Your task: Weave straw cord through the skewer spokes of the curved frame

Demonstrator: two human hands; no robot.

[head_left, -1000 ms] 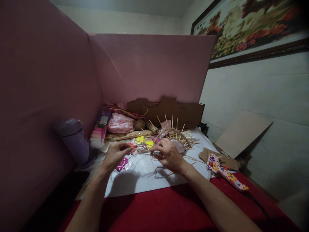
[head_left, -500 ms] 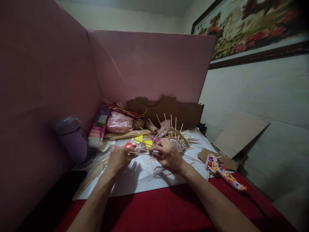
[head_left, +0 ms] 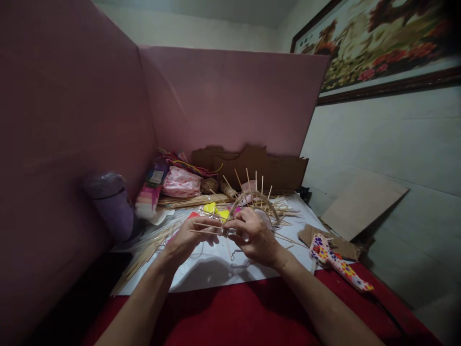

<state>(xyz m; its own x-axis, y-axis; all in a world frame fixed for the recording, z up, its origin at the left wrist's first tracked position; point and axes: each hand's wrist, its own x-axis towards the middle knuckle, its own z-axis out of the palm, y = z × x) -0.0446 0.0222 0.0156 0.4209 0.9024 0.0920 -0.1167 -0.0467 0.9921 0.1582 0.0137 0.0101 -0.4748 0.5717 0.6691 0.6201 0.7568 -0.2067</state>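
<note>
My right hand (head_left: pixel 254 236) pinches the lower left part of a craft piece, a hoop wrapped in twine (head_left: pixel 256 194) with thin wooden sticks fanning out from its top. My left hand (head_left: pixel 196 236) is closed around two thin wooden sticks (head_left: pixel 201 232) that point left from the hoop's lower end. Its fingertips almost meet those of my right hand. What lies exactly between the right fingertips is hidden. Behind the hands lie yellow packets (head_left: pixel 211 208) and a partly covered red packet (head_left: pixel 193 215).
A floral-patterned glue gun (head_left: pixel 336 262) lies at the right on cardboard and red cloth (head_left: pixel 259 307). Bundled sticks (head_left: pixel 139 269) lie at the left beside a purple container (head_left: pixel 117 211). Twine balls (head_left: pixel 209 186) and a polka-dot pouch (head_left: pixel 182 181) sit at the back before torn cardboard (head_left: pixel 281 168).
My left hand has slid right along the sticks, closer to my right hand, and the stick ends now show across its fingers. My right hand keeps its place on the hoop.
</note>
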